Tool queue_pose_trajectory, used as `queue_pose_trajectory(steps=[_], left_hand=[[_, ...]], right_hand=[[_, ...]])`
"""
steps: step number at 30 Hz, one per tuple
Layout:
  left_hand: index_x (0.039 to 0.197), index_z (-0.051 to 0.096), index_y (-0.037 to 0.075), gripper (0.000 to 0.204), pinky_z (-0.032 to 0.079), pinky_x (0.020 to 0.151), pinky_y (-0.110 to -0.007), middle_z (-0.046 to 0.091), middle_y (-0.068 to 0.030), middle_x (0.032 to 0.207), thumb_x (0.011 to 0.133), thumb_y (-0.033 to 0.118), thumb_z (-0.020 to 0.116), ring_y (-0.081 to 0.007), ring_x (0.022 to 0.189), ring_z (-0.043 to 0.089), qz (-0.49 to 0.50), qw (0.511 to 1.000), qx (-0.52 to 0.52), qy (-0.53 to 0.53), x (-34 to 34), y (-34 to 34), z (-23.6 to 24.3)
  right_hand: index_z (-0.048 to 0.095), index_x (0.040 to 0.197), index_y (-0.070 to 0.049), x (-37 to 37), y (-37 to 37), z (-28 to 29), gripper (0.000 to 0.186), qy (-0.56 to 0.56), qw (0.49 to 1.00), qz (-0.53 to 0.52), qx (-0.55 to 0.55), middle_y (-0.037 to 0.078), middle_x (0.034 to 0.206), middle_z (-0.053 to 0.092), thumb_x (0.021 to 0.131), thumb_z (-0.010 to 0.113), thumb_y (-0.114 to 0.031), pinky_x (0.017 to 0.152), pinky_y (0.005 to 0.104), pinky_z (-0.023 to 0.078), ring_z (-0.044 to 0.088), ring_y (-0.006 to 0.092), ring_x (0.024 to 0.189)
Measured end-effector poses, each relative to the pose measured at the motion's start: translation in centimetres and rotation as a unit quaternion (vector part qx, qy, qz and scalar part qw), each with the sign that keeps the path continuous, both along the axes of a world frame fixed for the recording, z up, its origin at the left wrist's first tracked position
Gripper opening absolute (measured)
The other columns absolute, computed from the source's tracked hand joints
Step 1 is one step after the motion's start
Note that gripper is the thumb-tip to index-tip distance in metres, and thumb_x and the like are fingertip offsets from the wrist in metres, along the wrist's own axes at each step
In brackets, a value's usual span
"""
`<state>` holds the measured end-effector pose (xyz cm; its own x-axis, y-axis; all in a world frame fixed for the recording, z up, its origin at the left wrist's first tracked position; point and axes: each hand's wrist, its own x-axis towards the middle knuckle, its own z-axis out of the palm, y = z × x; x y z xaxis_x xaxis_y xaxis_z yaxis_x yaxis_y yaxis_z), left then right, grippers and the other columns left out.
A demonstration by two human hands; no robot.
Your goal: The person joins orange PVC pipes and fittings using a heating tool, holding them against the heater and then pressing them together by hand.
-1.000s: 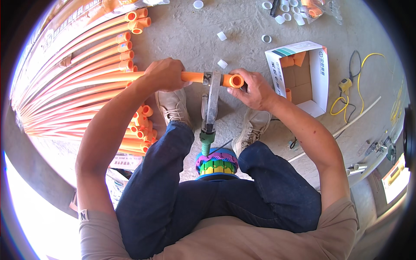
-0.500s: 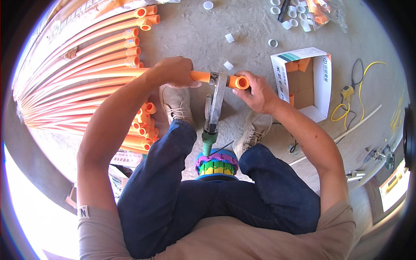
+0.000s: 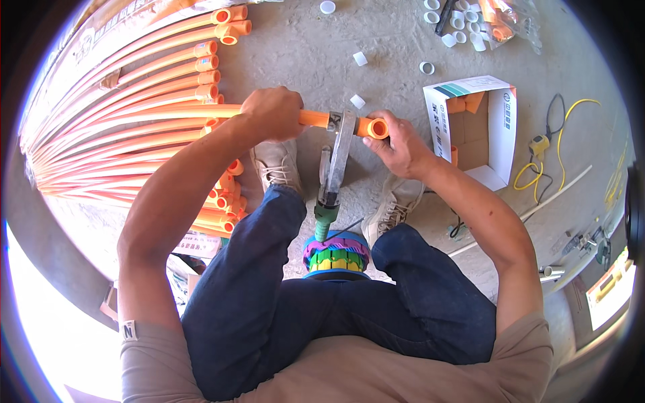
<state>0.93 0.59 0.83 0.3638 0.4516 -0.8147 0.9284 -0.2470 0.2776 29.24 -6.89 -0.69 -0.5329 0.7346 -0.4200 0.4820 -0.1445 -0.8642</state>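
My left hand [image 3: 274, 113] is wrapped round a long orange plastic pipe [image 3: 314, 118] that comes in from the left. The pipe's end sits against one side of a pipe fusion welder [image 3: 342, 151], whose grey metal head points away from me and whose green handle [image 3: 324, 218] is nearest me. On the other side of that head is an orange pipe fitting [image 3: 377, 128] with a round opening facing up. My right hand [image 3: 403, 144] grips this fitting between thumb and fingers. Pipe and fitting are roughly in line across the welder; their contact faces are hidden.
Many orange pipes [image 3: 154, 80] with fittings on their ends fan out at the left. An open white carton [image 3: 500, 134] holding orange fittings stands right, by a yellow cable [image 3: 517, 176]. White caps [image 3: 459, 23] lie scattered ahead. A colourful round stool [image 3: 336, 258] is between my legs.
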Motion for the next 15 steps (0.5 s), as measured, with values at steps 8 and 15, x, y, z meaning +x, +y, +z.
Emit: queue_pose_trajectory(steps=[8, 15], left_hand=[[0.096, 0.079, 0.011, 0.029, 0.058, 0.081, -0.047, 0.076, -0.0151, 0.092, 0.086, 0.037, 0.073, -0.0357, 0.09, 0.074, -0.003, 1.0, 0.018, -0.014, -0.4, -0.4, -0.2], [0.102, 0.078, 0.008, 0.041, 0.058, 0.085, -0.046, 0.077, -0.0151, 0.098, 0.087, 0.045, 0.072, -0.0346, 0.097, 0.074, -0.024, 0.999, -0.03, 0.005, 0.1, 0.5, 0.2]], right_hand=[[0.051, 0.126, 0.003, -0.1, -0.1, -0.1, 0.041, -0.002, 1.0, 0.0, 0.003, 0.024, 0.099, 0.069, 0.099, 0.065, -0.024, 0.082, 0.045, 0.052, 0.069, 0.0403, 0.093], [0.051, 0.124, 0.001, 0.1, 0.0, 0.0, 0.043, 0.009, 1.0, -0.003, 0.014, 0.025, 0.1, 0.071, 0.098, 0.068, -0.029, 0.082, 0.0492, 0.053, 0.069, 0.045, 0.093]])
